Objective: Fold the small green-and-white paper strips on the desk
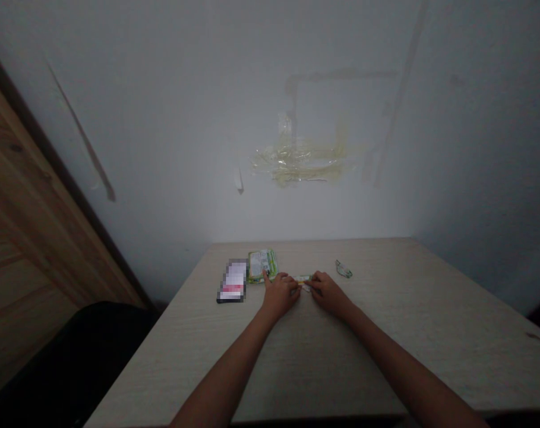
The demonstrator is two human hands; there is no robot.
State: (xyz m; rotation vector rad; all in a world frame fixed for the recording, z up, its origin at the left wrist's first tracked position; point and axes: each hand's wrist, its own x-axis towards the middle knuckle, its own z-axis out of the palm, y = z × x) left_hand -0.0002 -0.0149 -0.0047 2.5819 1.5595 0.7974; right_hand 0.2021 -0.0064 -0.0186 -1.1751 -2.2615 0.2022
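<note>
Both my hands rest on a pale wooden table [385, 333], meeting near its middle. My left hand [279, 293] and my right hand [325, 292] pinch the two ends of a small yellowish item [304, 280] held between them; it is too small to name. The left hand's fingers are curled, with one finger pointing up toward a green and white packet [261, 264] lying just beyond it. My right hand's fingers are closed on the item's right end.
A flat rectangular thing [232, 281] with a dark edge lies left of the green packet. A small green scrap [343, 270] lies to the right of my hands. Behind the table is a white wall with tape remains [303, 160]; a wooden panel [24, 238] stands left.
</note>
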